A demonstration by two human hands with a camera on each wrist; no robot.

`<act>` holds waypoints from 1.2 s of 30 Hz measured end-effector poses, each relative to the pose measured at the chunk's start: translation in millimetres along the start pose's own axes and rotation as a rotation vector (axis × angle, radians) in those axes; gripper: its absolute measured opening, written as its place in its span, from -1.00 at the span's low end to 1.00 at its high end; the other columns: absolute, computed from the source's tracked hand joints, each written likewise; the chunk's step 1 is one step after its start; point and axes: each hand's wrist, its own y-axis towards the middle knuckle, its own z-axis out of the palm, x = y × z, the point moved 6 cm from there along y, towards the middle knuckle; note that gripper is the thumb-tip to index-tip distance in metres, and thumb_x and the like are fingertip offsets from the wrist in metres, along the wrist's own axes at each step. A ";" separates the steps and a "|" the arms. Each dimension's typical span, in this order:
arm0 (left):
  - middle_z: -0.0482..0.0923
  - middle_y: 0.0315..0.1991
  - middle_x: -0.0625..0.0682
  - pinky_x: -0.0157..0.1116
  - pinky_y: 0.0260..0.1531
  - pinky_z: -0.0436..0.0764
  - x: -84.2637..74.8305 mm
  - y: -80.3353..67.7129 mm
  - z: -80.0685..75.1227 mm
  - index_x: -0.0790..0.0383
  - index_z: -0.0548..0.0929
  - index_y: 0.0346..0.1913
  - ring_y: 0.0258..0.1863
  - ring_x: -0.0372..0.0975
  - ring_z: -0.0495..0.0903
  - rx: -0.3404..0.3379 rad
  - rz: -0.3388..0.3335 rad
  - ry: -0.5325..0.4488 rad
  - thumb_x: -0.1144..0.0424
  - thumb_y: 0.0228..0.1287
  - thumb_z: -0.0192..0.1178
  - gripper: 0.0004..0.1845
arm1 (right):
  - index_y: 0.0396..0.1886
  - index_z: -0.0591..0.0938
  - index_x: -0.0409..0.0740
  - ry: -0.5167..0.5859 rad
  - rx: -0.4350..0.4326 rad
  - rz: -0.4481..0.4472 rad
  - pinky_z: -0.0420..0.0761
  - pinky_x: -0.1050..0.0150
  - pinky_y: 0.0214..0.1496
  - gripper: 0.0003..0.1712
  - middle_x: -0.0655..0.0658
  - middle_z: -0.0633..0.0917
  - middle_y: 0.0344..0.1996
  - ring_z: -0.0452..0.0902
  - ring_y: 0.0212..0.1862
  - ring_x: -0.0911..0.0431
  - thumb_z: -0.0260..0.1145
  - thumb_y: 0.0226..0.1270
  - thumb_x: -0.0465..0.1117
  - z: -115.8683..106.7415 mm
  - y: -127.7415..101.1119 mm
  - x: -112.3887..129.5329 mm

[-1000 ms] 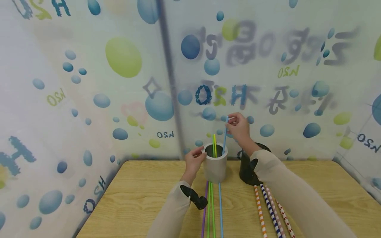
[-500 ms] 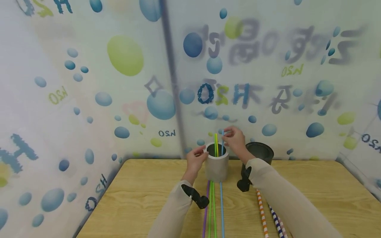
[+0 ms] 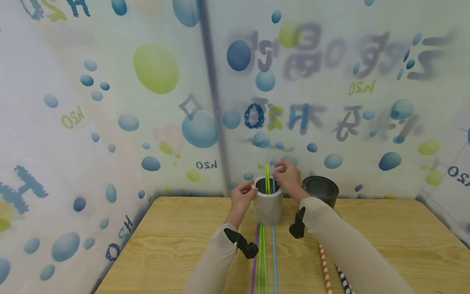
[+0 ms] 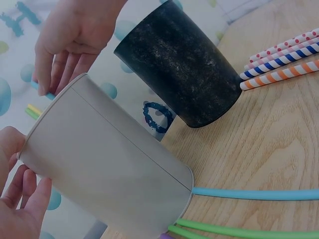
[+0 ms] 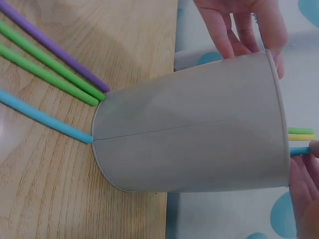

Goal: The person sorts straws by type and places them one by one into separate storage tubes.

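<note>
Straws are going into a grey paper cup [image 3: 268,204], judging by the head view: the right hand [image 3: 290,177] pinches the top of a light blue straw [image 3: 273,176] that stands inside the cup beside a green and a yellow straw [image 3: 267,179], while the left hand [image 3: 243,197] curls its fingers on the cup's rim to steady it. The step in hand looks like seating this blue straw; the next move would call for letting go without tipping the cup, then picking one of the plain straws [image 3: 263,261] lying on the wooden table [image 3: 165,245] in front of the cup. A black cup [image 3: 320,191] stands just right of the grey one, with striped straws [image 3: 324,269] lying before it. Behind the table hangs a white curtain printed with blue and green bubbles [image 3: 154,69].

Left wrist view: the grey cup [image 4: 104,164] fills the frame, left fingers [image 4: 20,199] at its rim, the right hand [image 4: 70,40] above it, the black cup [image 4: 184,74] close beside, and striped straws [image 4: 284,59] on the wood.

Right wrist view: the left hand [image 5: 244,25] holds the cup's [image 5: 194,129] rim; the right fingertips [image 5: 306,184] pinch the blue straw end [image 5: 298,151], next to the green and yellow ends [image 5: 300,133]. Purple, green and blue straws [image 5: 50,64] lie at the cup's base.
</note>
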 end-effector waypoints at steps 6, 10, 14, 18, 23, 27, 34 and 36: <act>0.53 -0.17 0.14 -0.31 -0.24 0.55 1.3 1.0 -0.7 0.31 0.62 -0.01 -0.18 -0.14 0.50 0.004 0.008 -0.007 0.35 0.06 0.27 -0.64 | -0.11 0.55 -0.22 -0.006 0.011 0.003 0.61 0.23 -0.44 -0.73 -0.24 0.62 -0.28 0.58 -0.36 -0.01 0.27 0.17 -0.29 1.8 0.4 0.9; 0.52 -0.19 0.12 -0.33 -0.25 0.54 2.1 1.7 -1.1 0.30 0.62 -0.02 -0.20 -0.16 0.50 0.004 0.002 -0.009 0.34 0.07 0.27 -0.64 | -0.09 0.54 -0.24 -0.011 0.016 -0.012 0.62 0.22 -0.44 -0.72 -0.26 0.61 -0.27 0.57 -0.33 -0.05 0.26 0.18 -0.30 2.7 1.1 1.4; 0.52 -0.19 0.13 -0.34 -0.25 0.54 0.9 0.8 -1.5 0.31 0.62 -0.02 -0.20 -0.16 0.49 0.003 0.001 -0.015 0.35 0.07 0.27 -0.65 | -0.07 0.54 -0.25 -0.010 0.020 -0.018 0.62 0.21 -0.44 -0.71 -0.28 0.60 -0.27 0.56 -0.32 -0.06 0.25 0.18 -0.31 4.8 1.3 1.2; 0.54 -0.17 0.15 -0.35 -0.26 0.53 0.3 0.4 -1.5 0.31 0.62 -0.02 -0.21 -0.16 0.49 0.001 0.002 -0.023 0.36 0.06 0.27 -0.65 | -0.06 0.55 -0.28 -0.003 0.031 -0.014 0.61 0.22 -0.46 -0.70 -0.29 0.58 -0.27 0.55 -0.33 -0.06 0.24 0.18 -0.32 5.5 1.7 1.2; 0.55 -0.13 0.18 -0.35 -0.26 0.52 1.9 1.8 0.7 0.34 0.60 -0.01 -0.20 -0.16 0.48 0.015 0.004 -0.032 0.37 0.07 0.27 -0.64 | 0.00 0.55 -0.32 0.019 0.041 0.024 0.60 0.27 -0.50 -0.63 -0.28 0.56 -0.28 0.58 -0.32 -0.08 0.22 0.17 -0.33 1.2 2.9 0.2; 0.54 -0.12 0.23 -0.33 -0.25 0.52 3.8 3.3 2.0 0.39 0.59 -0.01 -0.18 -0.14 0.48 0.024 0.008 -0.047 0.40 0.07 0.27 -0.63 | 0.01 0.55 -0.29 0.050 0.065 0.075 0.61 0.28 -0.48 -0.64 -0.27 0.57 -0.26 0.59 -0.28 -0.08 0.24 0.19 -0.30 -2.5 2.9 -0.2; 0.55 -0.16 0.17 -0.34 -0.25 0.53 0.1 0.3 -0.2 0.36 0.59 -0.01 -0.20 -0.16 0.49 0.007 0.011 -0.019 0.39 0.06 0.27 -0.63 | -0.03 0.54 -0.32 0.082 0.138 0.080 0.63 0.17 -0.45 -0.66 -0.30 0.59 -0.24 0.57 -0.20 -0.13 0.25 0.20 -0.28 -5.8 -2.6 3.9; 0.55 -0.16 0.17 -0.34 -0.25 0.53 -1.0 -0.6 -1.2 0.35 0.60 -0.01 -0.19 -0.16 0.49 0.000 0.022 -0.019 0.38 0.06 0.27 -0.64 | -0.02 0.54 -0.34 0.098 0.168 0.066 0.63 0.14 -0.44 -0.65 -0.31 0.59 -0.23 0.55 -0.18 -0.17 0.25 0.21 -0.27 -5.9 -5.3 5.3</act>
